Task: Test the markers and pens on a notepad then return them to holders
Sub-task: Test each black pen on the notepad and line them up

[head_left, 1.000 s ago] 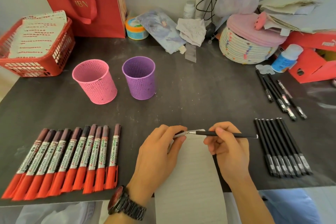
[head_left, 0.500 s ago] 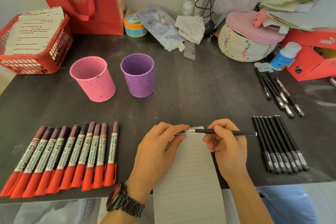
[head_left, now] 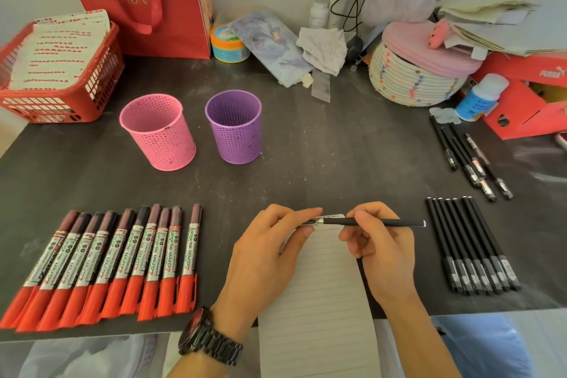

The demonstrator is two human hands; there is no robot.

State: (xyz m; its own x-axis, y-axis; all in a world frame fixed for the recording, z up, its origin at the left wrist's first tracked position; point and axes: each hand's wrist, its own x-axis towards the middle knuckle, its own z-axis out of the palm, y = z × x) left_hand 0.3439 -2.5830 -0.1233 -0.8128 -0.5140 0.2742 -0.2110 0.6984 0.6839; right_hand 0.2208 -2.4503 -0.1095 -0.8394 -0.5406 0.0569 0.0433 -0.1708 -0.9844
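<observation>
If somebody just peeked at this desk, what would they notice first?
Probably the two hands in the middle: the left hand and right hand hold one black pen sideways over the top of the lined notepad. Next, the long row of red markers at the front left. Behind them stand a pink holder and a purple holder, side by side.

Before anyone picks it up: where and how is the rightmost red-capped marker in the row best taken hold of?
Pinch the rightmost marker across its labelled barrel, mid-length, coming from above and from its right. It lies flat on the table, and only that side is free: the next marker lies close along its left. The left hand is nearest.
</observation>
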